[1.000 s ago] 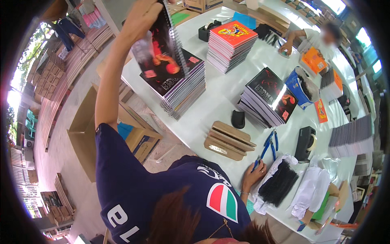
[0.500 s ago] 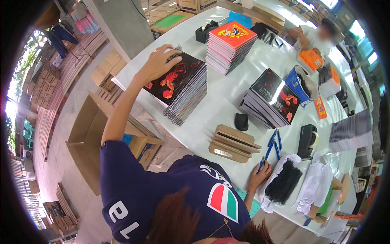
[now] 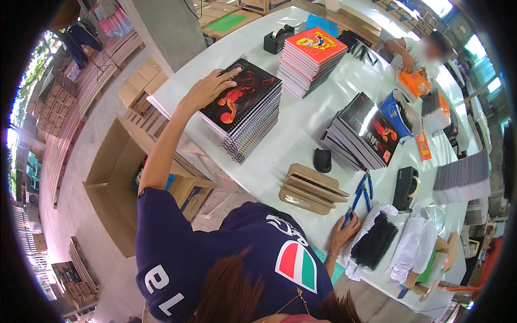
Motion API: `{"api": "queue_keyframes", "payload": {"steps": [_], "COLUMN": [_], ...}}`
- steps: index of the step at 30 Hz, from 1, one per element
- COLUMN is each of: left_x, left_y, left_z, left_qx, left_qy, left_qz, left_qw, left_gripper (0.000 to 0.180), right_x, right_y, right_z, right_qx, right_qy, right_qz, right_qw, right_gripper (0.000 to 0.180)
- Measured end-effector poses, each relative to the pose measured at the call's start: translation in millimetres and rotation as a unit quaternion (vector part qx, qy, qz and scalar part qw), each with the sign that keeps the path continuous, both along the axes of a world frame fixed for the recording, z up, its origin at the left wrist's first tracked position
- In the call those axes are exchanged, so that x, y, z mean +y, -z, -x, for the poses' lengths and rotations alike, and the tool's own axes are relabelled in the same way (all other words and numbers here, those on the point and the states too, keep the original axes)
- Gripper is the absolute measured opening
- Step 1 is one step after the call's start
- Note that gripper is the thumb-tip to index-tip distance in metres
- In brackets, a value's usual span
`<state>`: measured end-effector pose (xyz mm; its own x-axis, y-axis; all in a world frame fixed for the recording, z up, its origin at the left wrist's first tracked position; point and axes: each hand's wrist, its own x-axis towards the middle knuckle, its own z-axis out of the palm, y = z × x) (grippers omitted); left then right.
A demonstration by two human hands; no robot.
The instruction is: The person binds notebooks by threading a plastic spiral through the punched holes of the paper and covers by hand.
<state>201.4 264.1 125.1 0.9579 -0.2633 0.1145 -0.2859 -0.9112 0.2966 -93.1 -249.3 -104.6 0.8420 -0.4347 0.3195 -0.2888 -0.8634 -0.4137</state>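
Note:
My left hand [image 3: 209, 90] lies with its fingers stretched out over the black cover of the top spiral notebook [image 3: 245, 94]. That notebook, with a red figure on it, tops a tall stack whose wire coils show along the near side. At the table's near edge, my right hand [image 3: 346, 230] is closed on the blue handle of a pair of pliers [image 3: 356, 197]. A second blue handle lies close against them, and the overlap hides where each begins. Beside this hand is a bundle of black plastic coils [image 3: 374, 241] in white wrapping.
A brown cardboard holder [image 3: 312, 189], a black pouch [image 3: 322, 160] and a black tape dispenser [image 3: 406, 188] lie on the white table. Nearby stand another black notebook stack [image 3: 358, 134] and an orange one [image 3: 312, 62]. Across the table sits a person [image 3: 425, 54]. An open carton [image 3: 110, 207] stands at left.
My left hand has slid from the coil edge onto the cover, its fingers now straighter. The view has shifted slightly. My right hand stays at the pliers.

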Motion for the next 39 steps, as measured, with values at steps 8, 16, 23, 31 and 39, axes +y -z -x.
{"api": "queue_keyframes", "payload": {"steps": [8,16,23,31,39], "left_x": [0.2,2.2,0.8,-26.0,-132.0], "left_y": [6.4,4.8,-0.1,-23.9,-50.6], "left_z": [-0.5,-0.3,-4.3,29.7,121.0], "left_qx": [-0.065,-0.068,0.005,-0.190,-0.197], "left_qy": [0.003,0.030,0.002,-0.018,0.004], "left_qz": [-0.009,-0.007,-0.020,0.009,0.088], "left_qw": [0.998,0.997,1.000,0.982,0.976], "left_gripper": [0.050,0.047,0.052,0.055,0.061], "right_x": [6.7,-20.4,-37.4,-66.6,-89.9], "right_y": [-48.3,-113.0,-148.1,-155.8,-167.6], "right_z": [-27.7,-123.6,-202.5,-236.3,-208.7], "right_qx": [-0.122,-0.256,-0.238,-0.084,-0.161], "right_qy": [0.037,0.000,-0.055,-0.093,-0.096], "right_qz": [-0.067,-0.169,-0.309,-0.408,-0.444], "right_qw": [0.990,0.952,0.919,0.905,0.876], "right_gripper": [0.041,0.039,0.041,0.034,0.018]}}
